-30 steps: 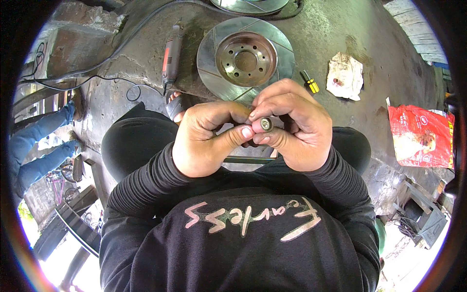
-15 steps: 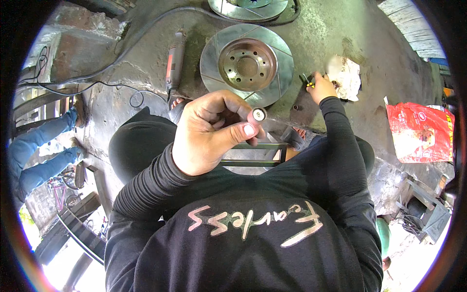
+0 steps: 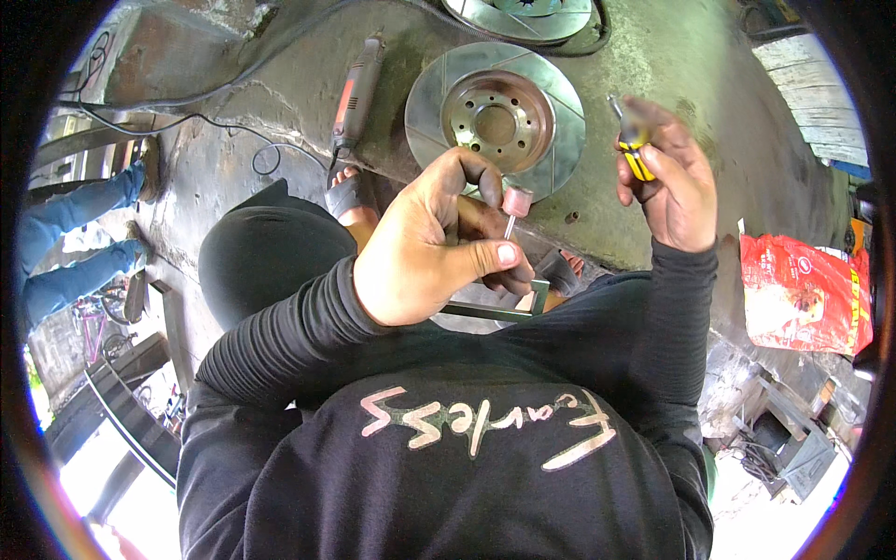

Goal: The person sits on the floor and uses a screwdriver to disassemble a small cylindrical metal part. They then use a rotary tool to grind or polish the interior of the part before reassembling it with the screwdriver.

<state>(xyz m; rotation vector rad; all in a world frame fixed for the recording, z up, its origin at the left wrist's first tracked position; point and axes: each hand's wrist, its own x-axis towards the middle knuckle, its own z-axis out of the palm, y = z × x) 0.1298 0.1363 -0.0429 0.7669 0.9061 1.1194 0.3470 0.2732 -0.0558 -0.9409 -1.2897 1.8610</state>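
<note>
Between the thumb and fingers of my left hand (image 3: 415, 247) is a small pink mounted grinding stone (image 3: 517, 202), its thin metal shank pointing down toward the thumb. My right hand (image 3: 674, 191), raised at the right, is closed around a small screwdriver (image 3: 638, 162) with a yellow and black handle. Its metal tip points up and left; blur hides part of the tool near the fingers. Just beyond my left hand lies a slotted brake disc (image 3: 560, 121). A grey and red handheld rotary grinder (image 3: 357, 98) rests on the ground left of the disc.
Another brake disc (image 3: 476, 14) lies at the far edge, with a dark hose (image 3: 605, 37) curving around it. A tiny round piece (image 3: 572, 217) is on the concrete. A red plastic bag (image 3: 803, 294) sits at right. Someone's jeans-clad legs (image 3: 84, 219) show at left.
My right hand has lifted off the ground with the screwdriver. In my left hand the grinding stone has turned from end-on to upright, showing its shank. The view has shifted slightly.
</note>
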